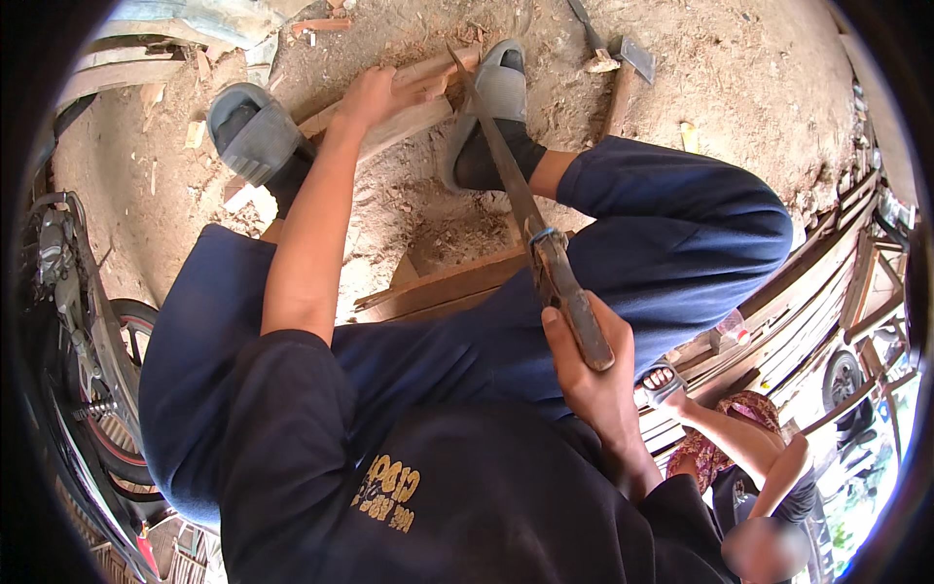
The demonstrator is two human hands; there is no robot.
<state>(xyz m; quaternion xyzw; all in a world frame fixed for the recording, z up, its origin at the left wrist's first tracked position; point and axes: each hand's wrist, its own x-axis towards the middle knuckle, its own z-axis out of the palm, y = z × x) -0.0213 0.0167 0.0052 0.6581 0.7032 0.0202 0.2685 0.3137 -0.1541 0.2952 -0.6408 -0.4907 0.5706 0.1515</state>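
My right hand (595,362) is closed around the worn wooden handle of a machete (501,146). Its long, narrow dark blade points up and away, with a blue band where it meets the handle. The blade's tip is above the far end of a piece of wood (409,122), between my sandalled feet; whether it touches the wood cannot be told. My left hand (373,97) grips the wood's upper side, fingers partly hidden. A second, thinner strip of reddish wood (443,66) shows just beyond it.
Past my right foot lie an axe-like tool (634,60) with a wooden handle and a dark-bladed tool (587,24). Wood scraps cover the dirt floor (749,78). Boards (448,287) lie beneath my legs. A motorcycle (73,292) stands left; another person (749,438) sits at lower right.
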